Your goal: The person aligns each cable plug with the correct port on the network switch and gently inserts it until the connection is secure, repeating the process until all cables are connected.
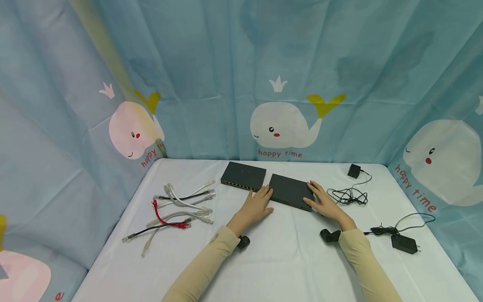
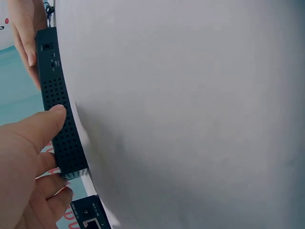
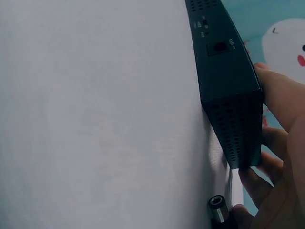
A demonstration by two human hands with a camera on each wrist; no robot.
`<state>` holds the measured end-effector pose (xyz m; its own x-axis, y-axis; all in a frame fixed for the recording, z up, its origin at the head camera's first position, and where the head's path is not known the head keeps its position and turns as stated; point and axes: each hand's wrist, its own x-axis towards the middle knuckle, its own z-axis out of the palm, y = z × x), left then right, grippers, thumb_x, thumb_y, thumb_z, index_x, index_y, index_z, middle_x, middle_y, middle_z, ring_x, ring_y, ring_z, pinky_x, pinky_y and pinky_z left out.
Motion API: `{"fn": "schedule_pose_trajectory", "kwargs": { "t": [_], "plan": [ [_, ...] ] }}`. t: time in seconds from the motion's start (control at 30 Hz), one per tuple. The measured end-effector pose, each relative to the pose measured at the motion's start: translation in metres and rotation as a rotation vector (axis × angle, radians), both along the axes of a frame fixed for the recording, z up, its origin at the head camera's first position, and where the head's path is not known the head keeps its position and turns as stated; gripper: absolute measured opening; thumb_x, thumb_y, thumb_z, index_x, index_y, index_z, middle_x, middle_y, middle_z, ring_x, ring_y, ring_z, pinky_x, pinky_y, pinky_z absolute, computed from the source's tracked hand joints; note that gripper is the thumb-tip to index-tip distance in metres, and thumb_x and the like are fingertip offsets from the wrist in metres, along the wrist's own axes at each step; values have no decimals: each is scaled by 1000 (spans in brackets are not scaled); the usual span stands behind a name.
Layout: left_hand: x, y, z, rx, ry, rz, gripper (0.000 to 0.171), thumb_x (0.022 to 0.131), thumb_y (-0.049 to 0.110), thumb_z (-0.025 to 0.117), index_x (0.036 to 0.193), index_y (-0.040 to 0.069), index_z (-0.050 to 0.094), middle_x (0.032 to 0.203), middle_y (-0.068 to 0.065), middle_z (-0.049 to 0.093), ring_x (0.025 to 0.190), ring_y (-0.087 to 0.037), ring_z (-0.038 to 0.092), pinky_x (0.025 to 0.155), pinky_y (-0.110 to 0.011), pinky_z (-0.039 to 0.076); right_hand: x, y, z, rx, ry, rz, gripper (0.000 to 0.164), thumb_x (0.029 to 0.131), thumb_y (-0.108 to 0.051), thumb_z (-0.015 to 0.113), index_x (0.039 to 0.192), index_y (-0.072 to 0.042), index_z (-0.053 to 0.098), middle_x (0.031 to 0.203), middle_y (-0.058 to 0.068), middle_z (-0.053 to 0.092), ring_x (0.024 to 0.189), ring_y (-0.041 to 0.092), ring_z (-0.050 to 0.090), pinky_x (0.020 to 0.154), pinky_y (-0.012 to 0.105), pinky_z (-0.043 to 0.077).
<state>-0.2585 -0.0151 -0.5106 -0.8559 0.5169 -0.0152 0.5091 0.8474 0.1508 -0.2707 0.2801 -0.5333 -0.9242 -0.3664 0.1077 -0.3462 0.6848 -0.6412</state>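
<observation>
Evidently, a two-ended hold

Left hand and right hand grip opposite ends of a flat, black, vented, metal-looking box, near the back of a white-cloth-covered table and just beside a black, multi-port box. Positioning seems the step in hand; the next move probably calls for even support. Pale-blue, whale-printed fabric curtains enclose the table.
</observation>
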Motion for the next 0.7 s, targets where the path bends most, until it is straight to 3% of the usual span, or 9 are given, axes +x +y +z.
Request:
{"fn": "schedule_pose_trajectory", "kwargs": {
  "t": [0.7],
  "plan": [
    [16, -8, 3, 64, 8, -12, 60, 94, 39, 52, 144, 12, 34, 152, -8, 26, 140, -21, 23, 108, -55, 22, 11, -4, 0, -25, -9, 29, 71, 92, -33, 58, 147, -5, 23, 152, 20, 12, 136, 46, 16, 100, 65, 24]
  ]
}}
